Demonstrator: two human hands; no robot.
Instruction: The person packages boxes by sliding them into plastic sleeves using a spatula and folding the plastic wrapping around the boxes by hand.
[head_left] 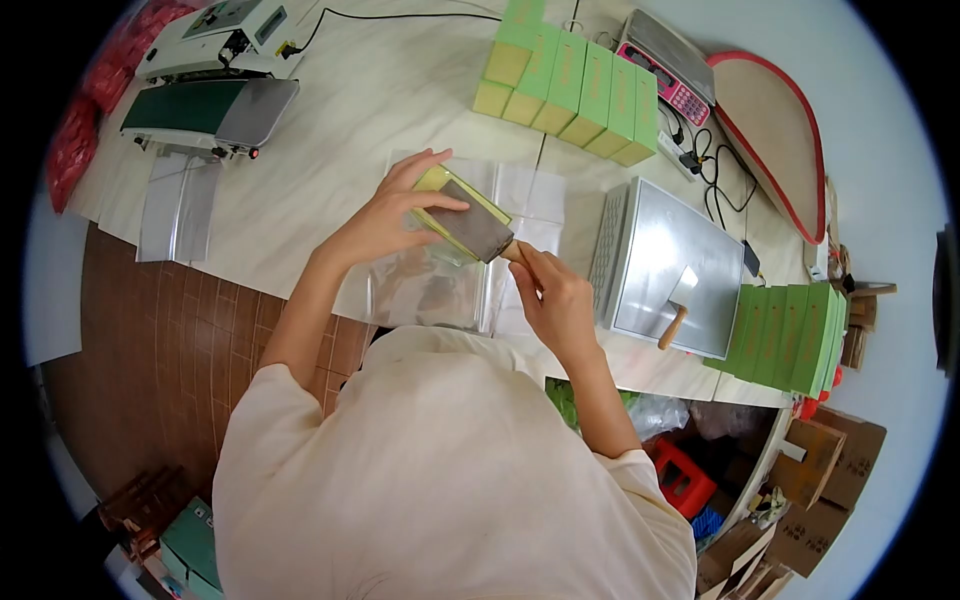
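My left hand [400,210] is wrapped round a small open box [432,181] with yellow-green walls, held tilted above the table. One finger lies across the dark grey flat face inside it. At the box's lower right end, my right hand [556,300] is closed on the short wooden handle [515,251] of a tool. Its flat grey part seems to lie along the box, but I cannot tell where the blade ends and the box's contents begin. Beneath both hands lie clear plastic bags [425,290] spread on the marbled table.
Several green boxes [570,85] stand at the back, more [785,335] at the right. A metal tray [670,265] holds a wooden-handled trowel [674,325]. Around it are a scale [665,70], cables and a red-rimmed flat basket [770,130]. A sealing machine [215,60] sits back left.
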